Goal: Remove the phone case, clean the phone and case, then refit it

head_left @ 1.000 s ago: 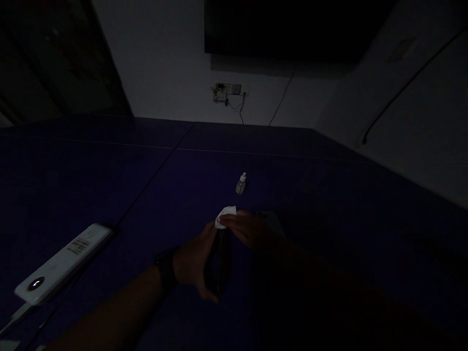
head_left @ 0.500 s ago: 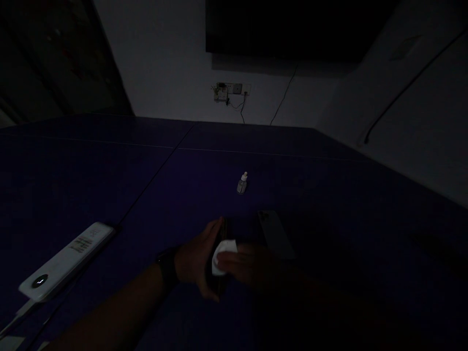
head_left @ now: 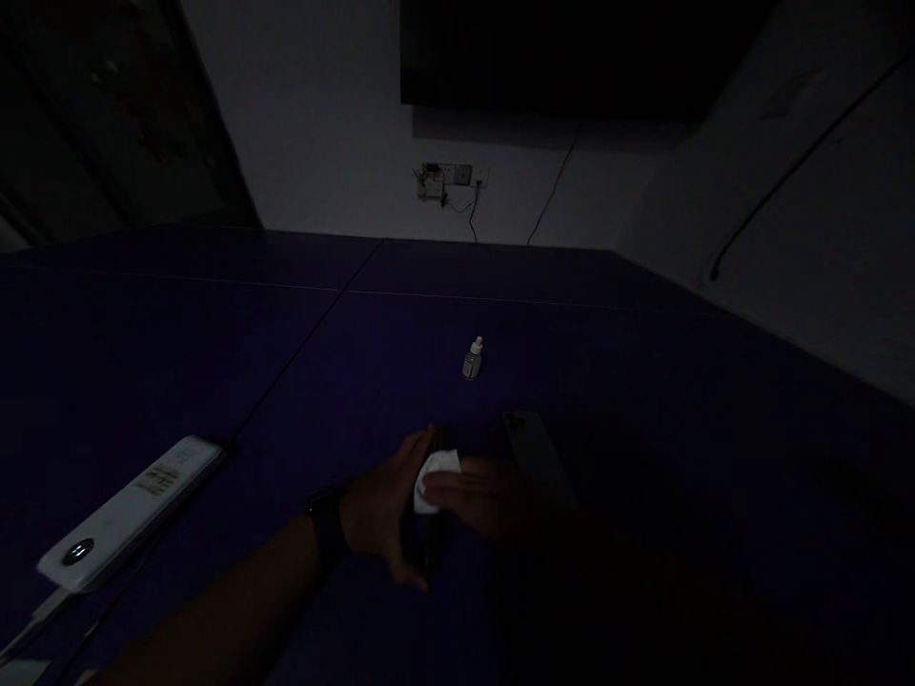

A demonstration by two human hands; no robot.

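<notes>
My left hand (head_left: 376, 505), with a dark band on its wrist, grips a dark, phone-shaped object (head_left: 430, 548) by its far and near ends, low over the dark blue surface. My right hand (head_left: 478, 494) pinches a folded white tissue (head_left: 437, 465) and presses it on the face of that object, nearer its far end. Much of the object is hidden by the tissue, the fingers and the dim light. Just right of my right hand lies a grey phone (head_left: 538, 457), its camera lenses facing up. Farther off stands a small dropper bottle (head_left: 472, 364) with a white top.
At the left lies a long white power strip (head_left: 132, 514) with a round dial and a white cable (head_left: 35, 619). A dark seam (head_left: 286, 367) runs across the blue surface (head_left: 400, 329). Wall sockets (head_left: 450, 176) and a dark screen (head_left: 572, 57) are at the back.
My right hand has slid the tissue a little away from me along the dark object, uncovering more of its near end. My left hand has stayed in place.
</notes>
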